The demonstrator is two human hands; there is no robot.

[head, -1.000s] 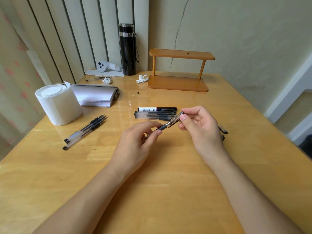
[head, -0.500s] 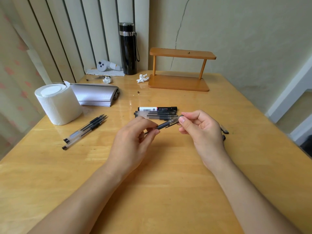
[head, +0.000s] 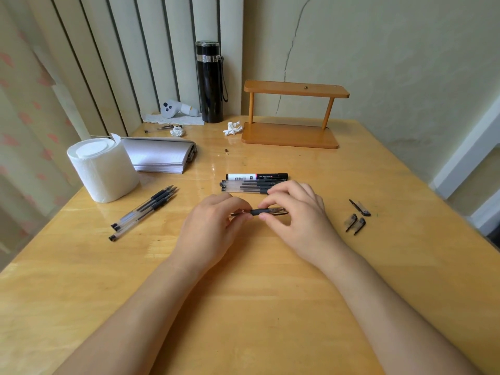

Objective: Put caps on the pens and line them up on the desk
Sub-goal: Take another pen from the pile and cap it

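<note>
Both hands hold one clear gel pen (head: 261, 211) level, just above the desk's middle. My left hand (head: 213, 226) pinches its barrel end and my right hand (head: 296, 215) grips the capped tip end. Behind them lies a row of capped pens (head: 251, 185), with a black-and-white marker (head: 257, 176) at the far side. Three uncapped pens (head: 144, 211) lie slanted on the left. Three loose caps (head: 357, 217) rest on the desk to the right.
A paper roll (head: 101, 169) and a stack of paper (head: 159, 155) stand at the left. A black flask (head: 209, 82), a white controller (head: 176, 109), crumpled tissues (head: 232, 128) and a wooden shelf (head: 292, 112) line the back of the wooden desk (head: 257, 293).
Both hands have lowered the pen towards the desk and turned it from slanted to level. The right hand moved left, uncovering the loose caps on the right.
</note>
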